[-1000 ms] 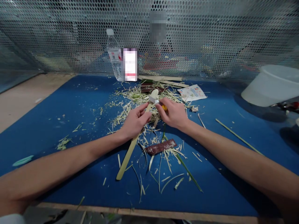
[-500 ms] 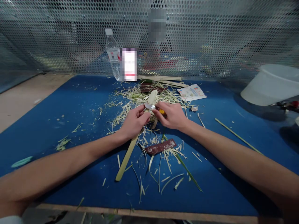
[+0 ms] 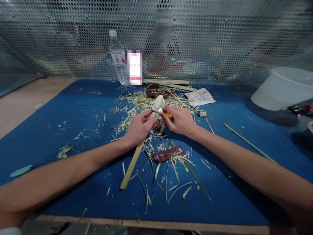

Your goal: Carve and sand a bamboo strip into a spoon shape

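My left hand (image 3: 140,128) is closed around a long flat bamboo strip (image 3: 132,164). Its pale rounded end points away from me, and its greenish tail slants down toward the near edge. In my right hand (image 3: 179,120) is a utility knife (image 3: 169,115) with some yellow on its handle. The blade lies across the strip just below the rounded end, close to my left fingertips. Pale shavings (image 3: 144,98) are heaped under and beyond both hands. A dark red-brown strip (image 3: 168,153), whitened with dust, lies nearer to me among loose slivers.
A water bottle (image 3: 118,62) and a blurred phone (image 3: 135,68) stand against the perforated metal screen (image 3: 195,39). Right of the shavings lies a printed packet (image 3: 200,97). A white bucket (image 3: 281,89) is at the far right; a thin green stick (image 3: 249,142) lies nearer.
The knife blade has shifted very slightly along the strip and shows a little more broadly. Both hands keep their grip; the view has drifted a touch.
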Available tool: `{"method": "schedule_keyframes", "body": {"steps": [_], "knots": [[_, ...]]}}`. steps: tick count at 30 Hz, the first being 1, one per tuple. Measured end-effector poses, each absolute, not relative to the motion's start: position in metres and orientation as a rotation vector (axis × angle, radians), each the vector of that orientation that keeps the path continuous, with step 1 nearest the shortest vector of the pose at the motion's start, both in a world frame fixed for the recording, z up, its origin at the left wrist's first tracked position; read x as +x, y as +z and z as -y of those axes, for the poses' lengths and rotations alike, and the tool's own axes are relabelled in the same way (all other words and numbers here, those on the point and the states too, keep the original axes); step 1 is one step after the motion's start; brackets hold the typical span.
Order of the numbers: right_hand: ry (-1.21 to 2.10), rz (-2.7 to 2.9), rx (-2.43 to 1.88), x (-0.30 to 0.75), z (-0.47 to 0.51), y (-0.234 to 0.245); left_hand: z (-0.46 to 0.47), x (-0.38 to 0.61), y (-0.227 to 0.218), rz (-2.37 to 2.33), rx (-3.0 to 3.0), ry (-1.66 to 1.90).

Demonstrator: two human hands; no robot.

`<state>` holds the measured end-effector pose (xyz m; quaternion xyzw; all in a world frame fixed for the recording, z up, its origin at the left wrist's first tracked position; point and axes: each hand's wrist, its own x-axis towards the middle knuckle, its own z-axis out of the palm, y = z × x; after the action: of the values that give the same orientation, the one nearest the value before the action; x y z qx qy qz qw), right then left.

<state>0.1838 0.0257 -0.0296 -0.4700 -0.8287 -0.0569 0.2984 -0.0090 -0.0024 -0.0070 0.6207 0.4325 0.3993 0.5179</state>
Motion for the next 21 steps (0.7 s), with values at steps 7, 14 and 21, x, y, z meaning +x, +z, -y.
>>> {"method": "schedule_keyframes", "body": {"steps": [7, 14, 21], "knots": [[-0.146, 2.200, -1.261, 0.1866, -0.0269, -0.0258, 0.0035, -0.0059, -0.0023, -1.014, 1.435, 0.974], [-0.212, 2.244, -1.287, 0.1852, -0.0260, -0.0242, -0.0004, -0.0063, -0.0058, -1.036, 1.410, 0.961], [-0.211, 2.204, -1.397, 0.1867, -0.0344, -0.0222, -0.0015, -0.0075, -0.0066, -1.018, 1.394, 0.971]]}}
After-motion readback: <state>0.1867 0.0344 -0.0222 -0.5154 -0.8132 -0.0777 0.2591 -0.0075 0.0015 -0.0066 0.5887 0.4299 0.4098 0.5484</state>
